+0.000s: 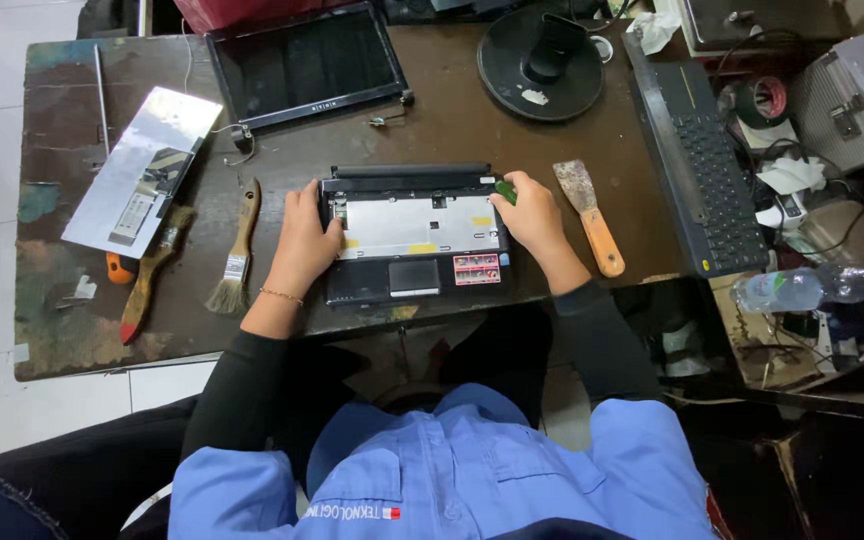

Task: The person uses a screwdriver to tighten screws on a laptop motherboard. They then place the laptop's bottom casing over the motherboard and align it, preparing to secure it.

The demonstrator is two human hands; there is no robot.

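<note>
Netbook teardown on the bench

Small black netbook base (412,235) with its keyboard off and silver plate bared sits mid-table. Left hand (304,240) grips its left edge; right hand (530,215) pinches a green-handled tool (505,191) at the top-right corner (tip hidden). Wooden-handled paintbrush (237,250) lies left, rusty putty scraper (589,215) right.

Worn wooden table (452,120), matt silvery metal laptop plate (417,220)
</note>
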